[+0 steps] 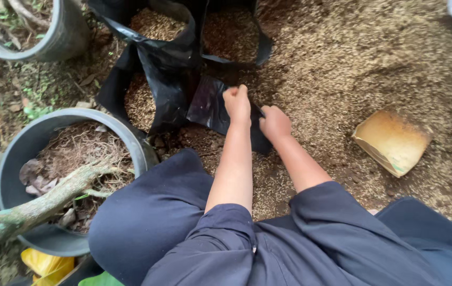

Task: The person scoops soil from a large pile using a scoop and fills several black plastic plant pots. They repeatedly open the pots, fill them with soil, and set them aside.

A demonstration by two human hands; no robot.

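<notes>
Head view, frame centre: our left hand (pixel 237 103) and right hand (pixel 274 123) both clench the empty black plastic grow bag (pixel 210 108); filled black bags (pixel 157 32) sit upper left.

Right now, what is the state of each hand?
Left hand: closed, gripping the empty black bag.
Right hand: closed on the same bag.

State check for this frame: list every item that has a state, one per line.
left hand: fist closed on the empty black bag
right hand: closed on the same bag
empty black bag: flat, unfilled, lying on the husk pile
filled black bags: open-topped, full of husk mix
yellow scoop: lying on the husk pile, unheld
grey pot: holds dry roots and a branch
</notes>
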